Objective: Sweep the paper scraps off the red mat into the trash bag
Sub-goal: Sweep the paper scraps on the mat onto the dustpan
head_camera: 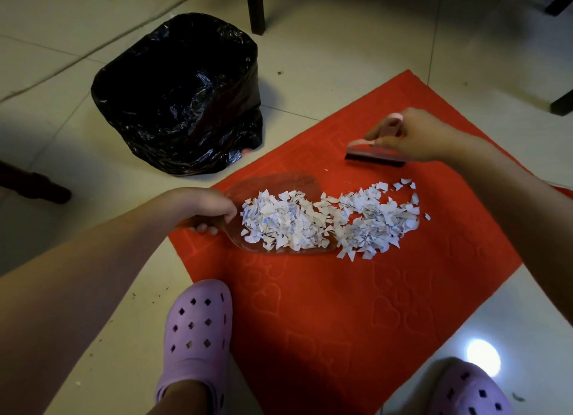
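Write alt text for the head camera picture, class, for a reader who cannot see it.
A person's left hand holds a clear dustpan half full of paper scraps on a red mat, while the right hand holds a small pink brush beyond the pile. A bin lined with a black trash bag stands nearby on the tiled floor.

Both hands closed: left low, right farther out.
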### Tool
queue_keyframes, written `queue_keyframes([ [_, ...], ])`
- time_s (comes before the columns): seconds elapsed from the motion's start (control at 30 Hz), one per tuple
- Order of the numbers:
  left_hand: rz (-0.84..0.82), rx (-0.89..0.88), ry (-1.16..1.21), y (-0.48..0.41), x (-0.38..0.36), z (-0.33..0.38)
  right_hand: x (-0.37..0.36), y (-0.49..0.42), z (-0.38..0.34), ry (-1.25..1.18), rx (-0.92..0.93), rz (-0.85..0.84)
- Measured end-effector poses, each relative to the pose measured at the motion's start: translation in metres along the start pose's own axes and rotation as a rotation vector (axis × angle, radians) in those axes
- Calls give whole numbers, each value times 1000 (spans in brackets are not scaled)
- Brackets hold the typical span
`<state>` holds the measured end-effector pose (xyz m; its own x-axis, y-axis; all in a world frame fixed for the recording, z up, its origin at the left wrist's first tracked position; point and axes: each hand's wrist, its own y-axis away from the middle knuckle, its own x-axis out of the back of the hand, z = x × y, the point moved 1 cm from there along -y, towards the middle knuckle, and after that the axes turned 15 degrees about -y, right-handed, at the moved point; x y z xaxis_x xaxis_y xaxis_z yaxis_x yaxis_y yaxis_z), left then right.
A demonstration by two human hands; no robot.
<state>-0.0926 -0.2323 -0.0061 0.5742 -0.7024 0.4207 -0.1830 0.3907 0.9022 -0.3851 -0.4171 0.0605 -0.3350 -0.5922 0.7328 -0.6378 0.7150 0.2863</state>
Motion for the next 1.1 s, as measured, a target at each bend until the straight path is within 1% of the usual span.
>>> queue_keyframes([
  [0.1,6,7,9,0,-1,1,-12,-20,3,-80,0,158],
  [0.17,12,11,14,1,-1,1,-26,-32,0,-107,-4,174],
  [0.2,15,10,14,1,-2,2,-31,-35,-1,-115,10,154],
  [0.23,18,7,14,2,-2,2,-35,-37,-3,-120,24,109],
  [0.4,21,0,12,2,-1,2,-30,-16,-6,-49,54,-235],
  [0.47,15,2,9,2,-1,2,-20,0,-6,-64,31,-303],
  [0.5,14,4,6,2,-1,2,-13,6,-6,-67,29,-296],
  [0.57,15,15,-2,2,-1,1,0,11,-3,-64,49,-223],
  [0.67,17,24,-3,2,-1,2,5,-4,3,-61,67,-22],
  [0.73,22,18,-5,3,-1,3,-5,-20,3,-82,72,91],
  [0.83,21,5,-16,3,-2,3,-27,-44,-3,-99,70,144],
  [0.9,26,-1,-17,3,-3,3,-36,-56,-8,-97,73,142],
  [0.97,34,-1,-6,3,-4,3,-39,-60,-14,-90,58,48],
  [1.1,32,4,0,5,-2,3,-28,-43,-27,15,25,-308],
])
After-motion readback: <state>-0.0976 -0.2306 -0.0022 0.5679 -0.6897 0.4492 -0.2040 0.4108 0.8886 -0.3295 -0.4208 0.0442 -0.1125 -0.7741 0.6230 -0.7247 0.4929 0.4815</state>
